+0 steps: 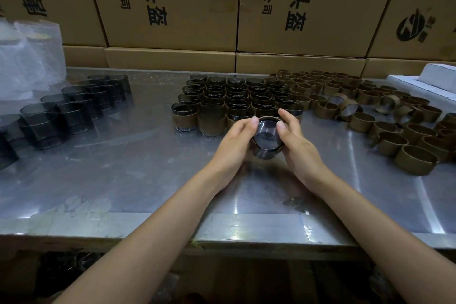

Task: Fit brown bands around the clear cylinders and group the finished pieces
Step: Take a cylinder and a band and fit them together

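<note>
Both hands hold one clear smoky cylinder [266,136] tilted toward me, just in front of the finished group. My left hand [234,142] grips its left side and my right hand [297,139] grips its right side, thumbs on the upper rim. A brown band shows at the cylinder's far rim; how far it sits on is hidden by my fingers. Banded cylinders [234,100] stand in tight rows at the table's centre back. Bare clear cylinders [71,106] line up at the left. Loose brown bands [385,111] lie in a heap at the right.
The work surface is a scuffed metal table [148,175] with its front edge near me. Cardboard boxes [172,7] are stacked along the back. A clear plastic bag [27,61] sits at the far left and white boxes [436,79] at the far right.
</note>
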`<state>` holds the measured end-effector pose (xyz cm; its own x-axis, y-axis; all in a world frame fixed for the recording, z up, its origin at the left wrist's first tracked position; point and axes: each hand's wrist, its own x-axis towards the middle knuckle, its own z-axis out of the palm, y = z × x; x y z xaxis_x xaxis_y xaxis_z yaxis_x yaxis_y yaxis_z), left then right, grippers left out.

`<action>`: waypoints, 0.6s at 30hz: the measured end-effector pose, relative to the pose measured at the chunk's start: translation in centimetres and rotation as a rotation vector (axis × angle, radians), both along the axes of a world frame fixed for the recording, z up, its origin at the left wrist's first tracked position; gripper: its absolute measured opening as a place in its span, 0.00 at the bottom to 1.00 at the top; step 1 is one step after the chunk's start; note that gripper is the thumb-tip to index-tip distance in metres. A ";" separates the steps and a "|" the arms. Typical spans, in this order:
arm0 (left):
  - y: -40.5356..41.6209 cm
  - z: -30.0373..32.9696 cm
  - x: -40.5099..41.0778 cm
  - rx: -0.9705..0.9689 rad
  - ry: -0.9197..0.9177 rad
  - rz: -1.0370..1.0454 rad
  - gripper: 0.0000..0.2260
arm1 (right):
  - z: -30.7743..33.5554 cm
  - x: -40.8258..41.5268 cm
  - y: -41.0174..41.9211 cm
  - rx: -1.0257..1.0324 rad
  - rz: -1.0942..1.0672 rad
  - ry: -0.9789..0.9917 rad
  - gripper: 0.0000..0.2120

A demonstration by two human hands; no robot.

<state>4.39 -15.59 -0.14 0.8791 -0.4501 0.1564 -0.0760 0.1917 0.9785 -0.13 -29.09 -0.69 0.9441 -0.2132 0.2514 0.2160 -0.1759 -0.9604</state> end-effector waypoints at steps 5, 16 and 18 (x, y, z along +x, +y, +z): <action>0.2 0.9 0.1 -0.064 0.017 0.072 0.17 | 0.5 0.0 -0.1 0.209 0.157 0.084 0.33; 1.7 1.6 -0.3 0.008 0.224 -0.271 0.26 | 2.1 -1.8 -2.1 0.383 0.427 0.114 0.15; 1.8 1.5 -0.3 0.041 0.243 -0.352 0.24 | 2.0 -2.0 -2.6 0.430 0.491 0.099 0.19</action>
